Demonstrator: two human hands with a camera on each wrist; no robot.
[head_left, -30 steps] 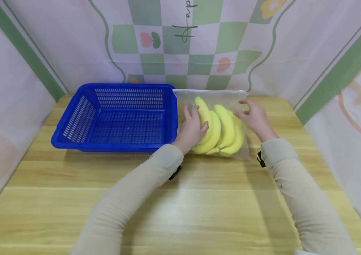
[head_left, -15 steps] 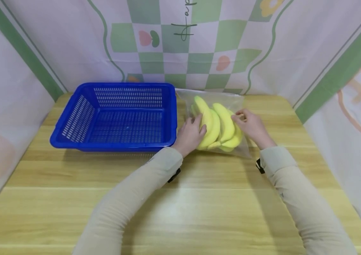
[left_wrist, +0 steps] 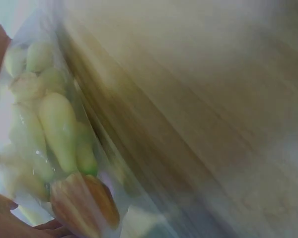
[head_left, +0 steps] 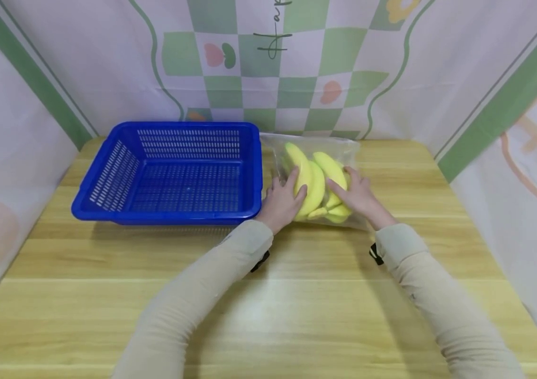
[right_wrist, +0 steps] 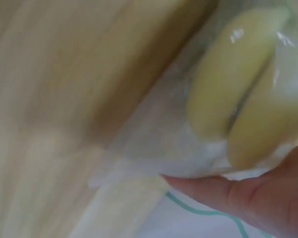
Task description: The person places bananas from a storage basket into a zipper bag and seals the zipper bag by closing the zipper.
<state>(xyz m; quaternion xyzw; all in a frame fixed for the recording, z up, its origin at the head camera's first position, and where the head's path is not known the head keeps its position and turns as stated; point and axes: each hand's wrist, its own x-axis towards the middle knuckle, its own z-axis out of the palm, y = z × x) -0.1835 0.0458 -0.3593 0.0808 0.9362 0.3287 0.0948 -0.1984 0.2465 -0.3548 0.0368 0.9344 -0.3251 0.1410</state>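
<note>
A clear zip bag lies on the table right of the blue basket, with several yellow bananas inside it. My left hand grips the bag's left side, fingers curved over the nearest banana through the plastic. On the other side my right hand holds the bag and the right-hand bananas between thumb and fingers. The left wrist view shows the banana ends through the plastic and a reddish-brown ribbed thing of unclear kind. Beneath the bag in the right wrist view, a finger is stretched along its edge. The other fingertips are partly hidden.
The blue plastic basket stands directly left of the bag, its slotted walls and floor showing. A wooden table carries both. Behind it hangs a printed cloth, close to the basket and bag.
My right hand has gone from the bag's upper right edge inward and down onto the bananas. The bag's top has shifted slightly left and slants; the left hand stays at its side.
</note>
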